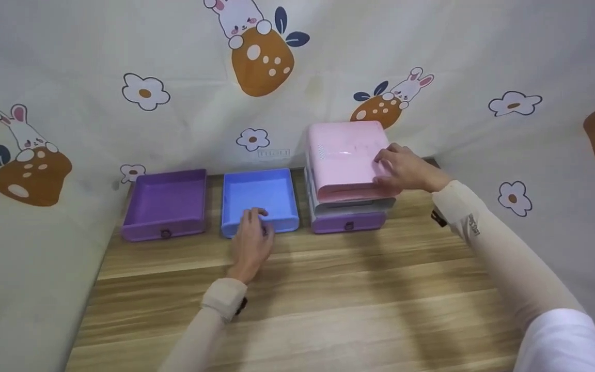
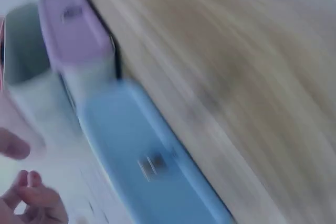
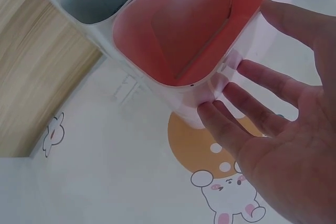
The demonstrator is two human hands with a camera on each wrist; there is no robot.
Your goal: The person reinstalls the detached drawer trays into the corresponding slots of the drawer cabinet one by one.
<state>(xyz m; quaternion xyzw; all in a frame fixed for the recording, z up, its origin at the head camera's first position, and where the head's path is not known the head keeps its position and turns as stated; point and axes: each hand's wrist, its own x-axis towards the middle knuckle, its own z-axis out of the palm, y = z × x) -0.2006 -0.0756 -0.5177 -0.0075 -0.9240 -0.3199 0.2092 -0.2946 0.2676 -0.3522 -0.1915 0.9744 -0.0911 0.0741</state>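
Note:
At the stack's right side, my right hand (image 1: 407, 168) touches the pink casing (image 1: 346, 150); in the right wrist view its fingers (image 3: 262, 85) lie fairly straight against that casing's outer wall. The pink casing is hollow at the front. Beneath it are a grey casing (image 1: 354, 207), also hollow, and a purple drawer front (image 1: 349, 222) at the bottom. My left hand (image 1: 252, 247) is over the front edge of the blue drawer (image 1: 264, 192), its fingers loosely bent with nothing held. The left wrist view is blurred and shows the blue drawer front (image 2: 142, 150) beside the stack.
A separate purple drawer (image 1: 166, 204) sits left of the blue one on the wooden table (image 1: 328, 299). Behind and at both sides hangs a pale cloth (image 1: 189, 46) printed with rabbits and flowers, close behind the stack and drawers.

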